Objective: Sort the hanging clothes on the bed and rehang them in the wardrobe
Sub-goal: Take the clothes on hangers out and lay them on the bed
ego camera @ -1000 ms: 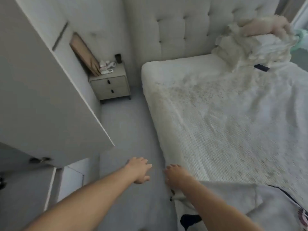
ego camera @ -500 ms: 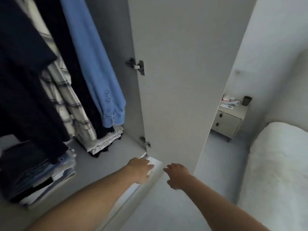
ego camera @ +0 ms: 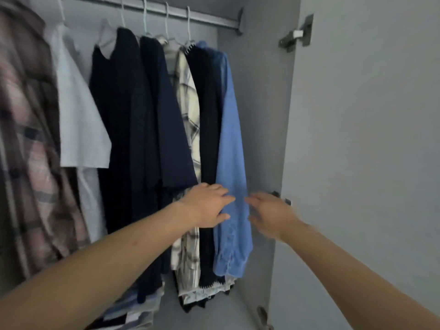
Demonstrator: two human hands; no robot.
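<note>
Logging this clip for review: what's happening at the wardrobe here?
A person stands at the open wardrobe, both bare arms stretched toward the clothes on the rail. The left hand is open, in front of the dark garments beside the blue shirt, the rightmost item. The right hand, blurred and open, is just right of that shirt. Neither hand grips anything yet. The wardrobe door stands open on the right.

plaid shirt (ego camera: 31, 148) blurred, cut off left
</note>
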